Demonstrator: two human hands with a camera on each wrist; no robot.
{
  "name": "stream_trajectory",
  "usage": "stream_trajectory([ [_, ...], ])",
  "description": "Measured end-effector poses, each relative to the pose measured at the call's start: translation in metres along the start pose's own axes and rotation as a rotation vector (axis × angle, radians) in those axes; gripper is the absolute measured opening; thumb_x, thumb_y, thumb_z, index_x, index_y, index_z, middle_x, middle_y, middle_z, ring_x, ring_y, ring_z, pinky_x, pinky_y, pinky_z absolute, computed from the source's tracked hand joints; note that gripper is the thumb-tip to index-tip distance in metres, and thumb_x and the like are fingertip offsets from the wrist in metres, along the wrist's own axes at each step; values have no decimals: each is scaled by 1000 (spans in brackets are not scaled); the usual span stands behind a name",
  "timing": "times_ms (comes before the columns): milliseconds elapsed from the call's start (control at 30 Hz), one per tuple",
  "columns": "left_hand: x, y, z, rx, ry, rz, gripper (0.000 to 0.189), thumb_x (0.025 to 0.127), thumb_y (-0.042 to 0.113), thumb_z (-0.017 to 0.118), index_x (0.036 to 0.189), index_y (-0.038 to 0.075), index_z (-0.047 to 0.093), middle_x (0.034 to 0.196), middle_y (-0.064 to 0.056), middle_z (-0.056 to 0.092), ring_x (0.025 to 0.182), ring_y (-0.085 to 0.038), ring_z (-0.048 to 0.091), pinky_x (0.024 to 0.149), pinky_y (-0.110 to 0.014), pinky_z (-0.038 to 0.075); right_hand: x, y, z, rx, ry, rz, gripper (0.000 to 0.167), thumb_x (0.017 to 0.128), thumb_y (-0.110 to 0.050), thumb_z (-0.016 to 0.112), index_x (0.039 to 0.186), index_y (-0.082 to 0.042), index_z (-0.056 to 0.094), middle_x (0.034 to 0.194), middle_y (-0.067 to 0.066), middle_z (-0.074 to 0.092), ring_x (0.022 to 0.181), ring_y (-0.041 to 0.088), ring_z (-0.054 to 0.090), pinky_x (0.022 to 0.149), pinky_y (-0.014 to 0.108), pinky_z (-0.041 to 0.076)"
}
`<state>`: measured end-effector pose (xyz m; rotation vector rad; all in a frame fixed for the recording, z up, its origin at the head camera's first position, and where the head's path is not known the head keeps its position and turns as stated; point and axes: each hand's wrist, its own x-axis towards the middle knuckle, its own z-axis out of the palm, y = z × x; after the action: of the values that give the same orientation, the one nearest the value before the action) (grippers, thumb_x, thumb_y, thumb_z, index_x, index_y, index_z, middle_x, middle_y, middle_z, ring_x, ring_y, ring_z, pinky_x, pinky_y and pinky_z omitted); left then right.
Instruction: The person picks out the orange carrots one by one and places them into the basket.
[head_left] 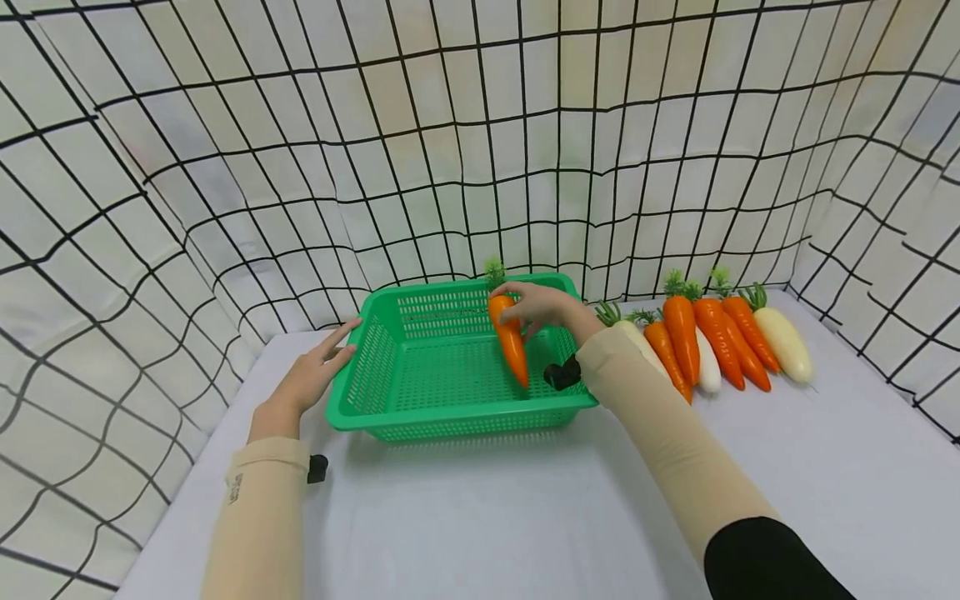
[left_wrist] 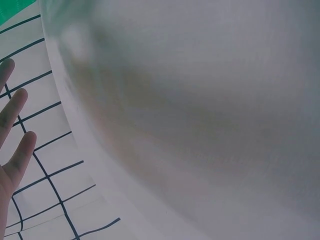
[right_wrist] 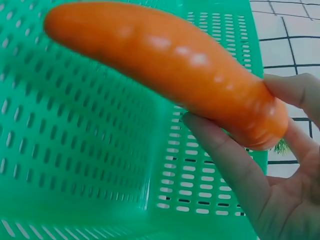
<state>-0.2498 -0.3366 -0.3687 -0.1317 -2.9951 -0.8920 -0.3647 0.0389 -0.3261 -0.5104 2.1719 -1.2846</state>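
On the near part of the tabletop, the left hand spreads its fingers at the left rim of the green basket (contact is hard to tell). Over the basket's right half, the right hand pinches a carrot near its leafy top, tip downward. Placing it seems the step in hand; next calls for setting it down gently, then loosening the pinch. Rightward lie other carrots, before black netting.
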Motion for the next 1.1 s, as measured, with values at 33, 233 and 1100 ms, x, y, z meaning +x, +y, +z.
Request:
stream_trajectory([
  [33,-1,0,0,0,-6,-1,68,109,57,32,166,24,18,153,-37,36,136,-65,35,104,-80,28,0,1,1,-7,-1,12,58,103,-6,58,156,-12,38,137,25,47,103,36,66,87,49,59],
  [233,-1,1,0,-9,-18,-11,67,109,57,32,166,26,17,155,-37,34,137,-64,33,105,-80,28,3,7,3,-31,-23,87,57,103,-3,59,155,-9,36,139,28,43,114,44,63,92,51,57],
  [1100,-2,1,0,-20,-4,-9,66,109,56,32,166,26,17,155,-37,34,137,-64,33,105,-80,27,1,16,7,-304,-129,314,84,96,-14,75,163,-11,24,152,25,37,109,34,67,86,35,59],
])
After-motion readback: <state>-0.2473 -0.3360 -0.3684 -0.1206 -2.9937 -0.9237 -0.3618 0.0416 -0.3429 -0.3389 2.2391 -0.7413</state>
